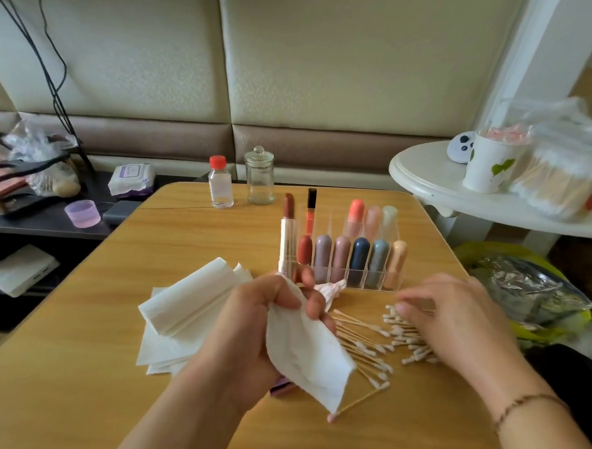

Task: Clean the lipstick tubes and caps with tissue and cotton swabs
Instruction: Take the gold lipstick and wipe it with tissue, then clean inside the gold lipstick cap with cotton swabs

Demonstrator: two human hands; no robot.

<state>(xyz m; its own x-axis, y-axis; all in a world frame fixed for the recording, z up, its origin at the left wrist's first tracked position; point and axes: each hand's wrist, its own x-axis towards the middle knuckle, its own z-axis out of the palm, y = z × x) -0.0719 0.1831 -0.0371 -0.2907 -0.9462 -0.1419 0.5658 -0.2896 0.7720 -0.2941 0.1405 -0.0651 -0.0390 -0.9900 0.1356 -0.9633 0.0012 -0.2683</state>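
My left hand [265, 322] grips an open lipstick tube [289, 237] upright together with a white tissue [310, 359] that hangs below the fingers. The lipstick's brown-red bullet sticks up above a white and pink case. A cotton swab with a pink-stained tip [357, 404] lies under the tissue's lower corner. My right hand [454, 318] rests palm down, fingers spread, on a heap of cotton swabs [374, 345]. A crumpled, stained tissue [330, 289] lies just behind my left fingers. Whether my right fingers pinch a swab is hidden.
A clear acrylic organizer [357, 262] holds several capped lipsticks behind my hands. A stack of folded tissues [184, 304] lies at left on the wooden table [108, 369]. A red-capped bottle [220, 182] and a glass jar [259, 177] stand at the back.
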